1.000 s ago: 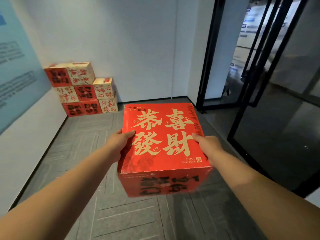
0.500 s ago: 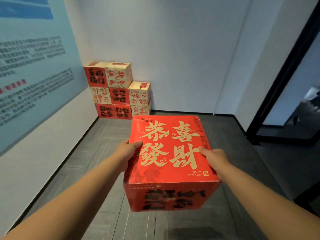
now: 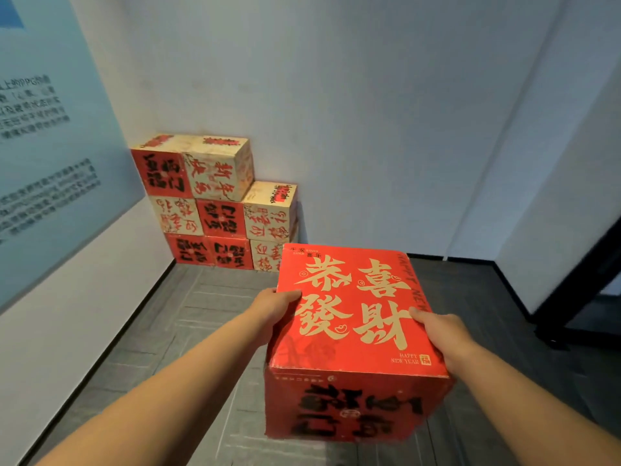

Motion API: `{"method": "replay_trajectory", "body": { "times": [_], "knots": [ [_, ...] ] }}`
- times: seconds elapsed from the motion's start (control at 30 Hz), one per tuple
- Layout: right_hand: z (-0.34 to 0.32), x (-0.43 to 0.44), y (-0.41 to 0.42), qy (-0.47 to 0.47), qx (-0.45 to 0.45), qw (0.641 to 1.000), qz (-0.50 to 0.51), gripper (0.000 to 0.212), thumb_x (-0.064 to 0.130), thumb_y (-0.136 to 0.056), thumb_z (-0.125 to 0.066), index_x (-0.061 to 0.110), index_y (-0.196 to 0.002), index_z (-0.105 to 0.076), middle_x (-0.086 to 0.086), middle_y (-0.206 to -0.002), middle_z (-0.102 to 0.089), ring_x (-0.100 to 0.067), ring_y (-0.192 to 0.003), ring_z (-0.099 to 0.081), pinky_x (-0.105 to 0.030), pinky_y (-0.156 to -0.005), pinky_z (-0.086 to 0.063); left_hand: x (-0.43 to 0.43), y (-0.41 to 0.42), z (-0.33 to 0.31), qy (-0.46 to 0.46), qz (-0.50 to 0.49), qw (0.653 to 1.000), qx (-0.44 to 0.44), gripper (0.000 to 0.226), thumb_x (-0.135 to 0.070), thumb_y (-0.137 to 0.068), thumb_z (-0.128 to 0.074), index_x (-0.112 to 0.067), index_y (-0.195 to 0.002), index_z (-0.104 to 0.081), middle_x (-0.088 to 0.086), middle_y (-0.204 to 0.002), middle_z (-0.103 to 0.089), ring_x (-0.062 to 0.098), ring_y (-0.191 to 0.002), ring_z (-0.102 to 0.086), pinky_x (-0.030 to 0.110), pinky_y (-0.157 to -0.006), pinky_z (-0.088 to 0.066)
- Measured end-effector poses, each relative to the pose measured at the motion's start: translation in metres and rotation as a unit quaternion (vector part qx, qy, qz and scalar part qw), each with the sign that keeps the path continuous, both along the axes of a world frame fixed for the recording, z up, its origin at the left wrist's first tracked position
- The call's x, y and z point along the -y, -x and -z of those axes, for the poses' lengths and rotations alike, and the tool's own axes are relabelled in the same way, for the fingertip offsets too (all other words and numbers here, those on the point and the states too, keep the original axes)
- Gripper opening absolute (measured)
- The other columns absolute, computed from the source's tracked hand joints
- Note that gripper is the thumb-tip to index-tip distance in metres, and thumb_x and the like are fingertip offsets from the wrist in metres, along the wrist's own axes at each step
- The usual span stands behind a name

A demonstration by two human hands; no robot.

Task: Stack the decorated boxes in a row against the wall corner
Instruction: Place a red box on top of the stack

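You hold the box [image 3: 353, 314] above the floor [image 3: 201, 314], near the stack [image 3: 215, 203] in the wall corner. Your left hand [image 3: 274, 306] and right hand [image 3: 440, 334] grasp its sides, fingers [image 3: 290, 295] pressed on the lid. Held by squeeze alone, it can slip, and it hides the stack's lower right end, so you may knock that column askew.

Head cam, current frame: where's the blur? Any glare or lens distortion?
Head view: red box top lettering sharp, its front face smeared; wall poster text blurred; stacked boxes slightly soft; wall edges lean from the wide-angle lens; light soft, no glare.
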State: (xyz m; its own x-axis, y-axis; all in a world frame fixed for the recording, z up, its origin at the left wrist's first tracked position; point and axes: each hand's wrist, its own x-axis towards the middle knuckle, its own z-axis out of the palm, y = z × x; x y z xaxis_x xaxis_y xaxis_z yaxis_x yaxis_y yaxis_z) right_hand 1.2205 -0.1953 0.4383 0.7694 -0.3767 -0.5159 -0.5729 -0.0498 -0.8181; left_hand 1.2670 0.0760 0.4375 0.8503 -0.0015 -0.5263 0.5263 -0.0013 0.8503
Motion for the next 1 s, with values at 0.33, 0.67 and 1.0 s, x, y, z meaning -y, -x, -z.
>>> {"method": "replay_trajectory", "body": {
  "times": [0.33,0.67,1.0],
  "knots": [
    [-0.017,0.001,-0.327,-0.01,-0.016,0.995,-0.094,0.031,0.027,-0.093,-0.065,-0.002,-0.103,-0.063,-0.018,-0.076,-0.073,-0.03,-0.059,-0.07,-0.032,-0.052,-0.053,-0.004,-0.28,-0.006,-0.039,-0.076,0.996,-0.008,0.02,-0.017,-0.098,-0.054,-0.008,-0.115,-0.061,0.014,-0.097,-0.068,0.022,-0.07,-0.061,0.026,-0.058,-0.046],
    [0.013,-0.051,-0.614,-0.011,-0.031,0.994,-0.108,0.027,0.023,-0.092,-0.067,0.0,-0.104,-0.063,-0.017,-0.075,-0.074,-0.029,-0.06,-0.07,-0.031,-0.053,-0.054,-0.055,-0.587,0.02,-0.09,-0.09,0.991,-0.042,0.018,-0.022,-0.092,-0.063,-0.005,-0.086,-0.061,0.011,-0.073,-0.064,0.022,-0.055,-0.056,0.024,-0.05,-0.041],
    [0.026,-0.097,-0.849,-0.016,-0.037,0.993,-0.115,0.025,0.023,-0.087,-0.073,0.004,-0.101,-0.066,-0.017,-0.082,-0.076,-0.034,-0.075,-0.074,-0.042,-0.07,-0.06,-0.104,-0.819,0.022,-0.177,-0.08,0.979,-0.054,0.015,-0.019,-0.09,-0.06,-0.006,-0.083,-0.058,0.013,-0.088,-0.066,0.029,-0.08,-0.064,0.032,-0.072,-0.05]
  ]
}}
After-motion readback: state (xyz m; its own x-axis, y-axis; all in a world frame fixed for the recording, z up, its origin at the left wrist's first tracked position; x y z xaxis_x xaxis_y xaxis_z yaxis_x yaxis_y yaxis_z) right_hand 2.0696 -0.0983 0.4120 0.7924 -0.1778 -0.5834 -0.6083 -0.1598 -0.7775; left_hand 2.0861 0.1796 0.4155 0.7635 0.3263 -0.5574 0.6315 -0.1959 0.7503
